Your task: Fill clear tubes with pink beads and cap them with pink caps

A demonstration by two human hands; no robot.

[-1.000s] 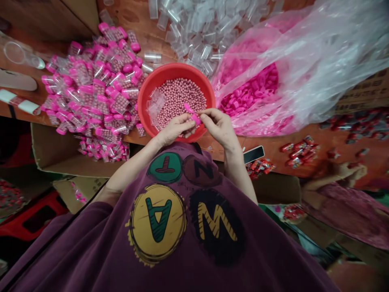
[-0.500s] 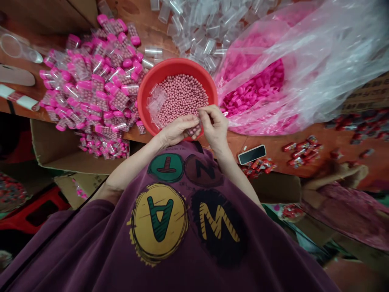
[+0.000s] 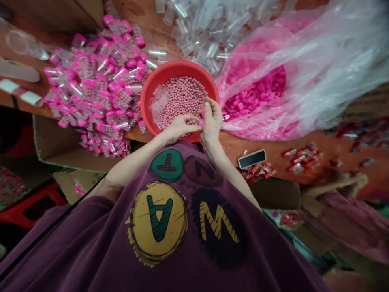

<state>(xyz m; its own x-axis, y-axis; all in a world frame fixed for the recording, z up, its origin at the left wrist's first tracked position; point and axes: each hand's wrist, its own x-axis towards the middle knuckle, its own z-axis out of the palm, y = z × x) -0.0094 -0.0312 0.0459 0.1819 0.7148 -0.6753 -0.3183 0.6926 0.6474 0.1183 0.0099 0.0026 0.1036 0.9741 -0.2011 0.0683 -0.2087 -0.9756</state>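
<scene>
A red bowl [image 3: 158, 77] full of small pink beads [image 3: 182, 95] sits at the table's near edge. My left hand [image 3: 180, 127] and my right hand [image 3: 211, 119] meet over the bowl's near rim, both with fingers pinched together on a small pink-capped tube [image 3: 200, 120] that is mostly hidden between them. Left of the bowl lies a heap of filled tubes with pink caps [image 3: 97, 81]. Some empty clear tubes [image 3: 158, 105] lie inside the bowl on its left side.
A pile of empty clear tubes [image 3: 206, 28] lies behind the bowl. A clear plastic bag of pink caps [image 3: 258, 89] spreads to the right. A phone [image 3: 251, 158] and red wrapped sweets [image 3: 300, 154] lie at right. Cardboard boxes [image 3: 57, 146] stand below the table.
My hands have drawn closer together over the bowl's near rim. The pink tube, plainly visible between my fingers a second ago, is now mostly covered by them. The view has shifted slightly.
</scene>
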